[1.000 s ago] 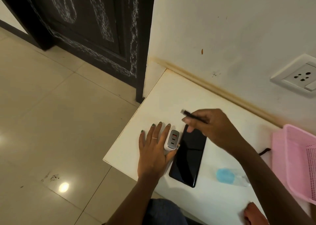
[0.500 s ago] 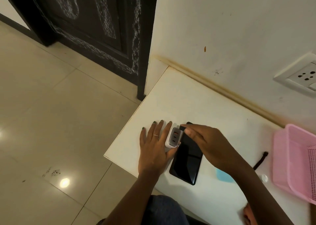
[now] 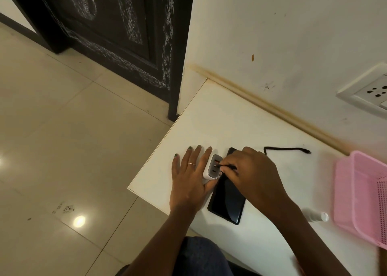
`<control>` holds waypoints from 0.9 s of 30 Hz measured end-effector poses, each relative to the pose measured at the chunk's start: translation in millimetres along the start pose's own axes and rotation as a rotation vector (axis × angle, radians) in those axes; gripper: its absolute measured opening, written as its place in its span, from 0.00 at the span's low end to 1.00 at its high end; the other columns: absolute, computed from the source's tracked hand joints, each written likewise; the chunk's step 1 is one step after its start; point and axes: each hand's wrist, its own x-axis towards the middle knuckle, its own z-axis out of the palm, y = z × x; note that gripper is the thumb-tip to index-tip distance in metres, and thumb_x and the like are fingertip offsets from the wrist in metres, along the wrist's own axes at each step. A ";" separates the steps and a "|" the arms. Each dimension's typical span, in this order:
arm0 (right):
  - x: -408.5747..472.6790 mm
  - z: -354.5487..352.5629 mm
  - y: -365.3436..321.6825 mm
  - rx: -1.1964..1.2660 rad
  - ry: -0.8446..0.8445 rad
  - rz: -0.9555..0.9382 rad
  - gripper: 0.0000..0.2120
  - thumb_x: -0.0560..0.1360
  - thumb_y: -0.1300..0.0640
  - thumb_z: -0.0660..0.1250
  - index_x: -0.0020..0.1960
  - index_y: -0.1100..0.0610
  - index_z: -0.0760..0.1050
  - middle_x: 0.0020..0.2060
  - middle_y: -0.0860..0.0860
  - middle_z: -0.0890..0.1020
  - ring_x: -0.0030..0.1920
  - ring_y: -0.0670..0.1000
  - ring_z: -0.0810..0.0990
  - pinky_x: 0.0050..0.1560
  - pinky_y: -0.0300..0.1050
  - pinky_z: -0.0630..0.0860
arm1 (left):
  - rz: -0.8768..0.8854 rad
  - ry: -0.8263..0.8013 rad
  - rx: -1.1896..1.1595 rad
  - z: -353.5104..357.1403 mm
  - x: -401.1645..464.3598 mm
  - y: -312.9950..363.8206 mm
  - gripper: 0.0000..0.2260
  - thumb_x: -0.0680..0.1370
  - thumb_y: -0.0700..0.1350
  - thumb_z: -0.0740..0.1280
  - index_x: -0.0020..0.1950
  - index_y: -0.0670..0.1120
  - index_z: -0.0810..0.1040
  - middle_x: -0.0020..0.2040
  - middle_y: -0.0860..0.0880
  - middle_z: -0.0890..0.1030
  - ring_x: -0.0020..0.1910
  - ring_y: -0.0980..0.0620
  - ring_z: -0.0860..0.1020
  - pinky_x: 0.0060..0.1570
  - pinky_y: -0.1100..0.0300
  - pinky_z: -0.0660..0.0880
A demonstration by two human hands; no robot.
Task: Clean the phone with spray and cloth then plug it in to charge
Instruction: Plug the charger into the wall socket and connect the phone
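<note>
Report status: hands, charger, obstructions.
Left hand steadies charger. Right hand pinches cable plug at its port. Phone beneath. Nothing blocking.

cable plug (image 3: 227, 166) now at charger (image 3: 213, 167) port
</note>
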 end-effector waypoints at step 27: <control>2.5 14.5 -18.2 -0.042 -0.029 -0.012 0.16 0.77 0.47 0.61 0.62 0.53 0.68 0.54 0.49 0.78 0.52 0.49 0.74 0.46 0.39 0.64 | 0.025 0.037 0.142 0.4 -2.4 -1.1 0.26 0.79 0.64 0.47 0.72 0.53 0.63 0.67 0.48 0.76 0.70 0.43 0.68 0.67 0.37 0.56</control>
